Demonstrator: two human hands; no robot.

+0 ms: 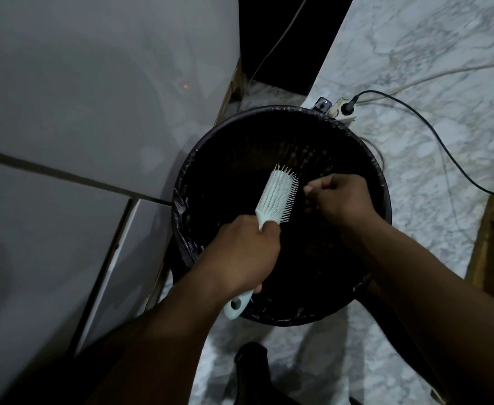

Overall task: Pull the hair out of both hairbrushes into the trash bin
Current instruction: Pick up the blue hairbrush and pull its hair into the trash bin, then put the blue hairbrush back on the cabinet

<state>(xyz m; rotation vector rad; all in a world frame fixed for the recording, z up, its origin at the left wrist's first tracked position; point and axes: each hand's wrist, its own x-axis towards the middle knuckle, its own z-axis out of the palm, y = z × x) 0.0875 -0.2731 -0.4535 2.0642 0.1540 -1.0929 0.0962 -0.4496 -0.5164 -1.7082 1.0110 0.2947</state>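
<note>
Trash bin [280,311] sits on floor [415,68], center, w/ cabinet [64,112] to its left. Left hand [239,255] holds hairbrush [278,197] over bin; right hand [342,197] just right of bristles. Power strip [340,109] behind bin.

Hairbrush [278,198]: pale mint paddle brush, bristles facing right, tilted over the bin's mouth.
Trash bin [365,159]: round, dark, perforated wall, black liner, standing on marble floor.

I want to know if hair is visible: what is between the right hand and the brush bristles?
In the head view, only a narrow gap over the dark trash bin separates the right hand from the hairbrush; hair strands cannot be made out.
</note>
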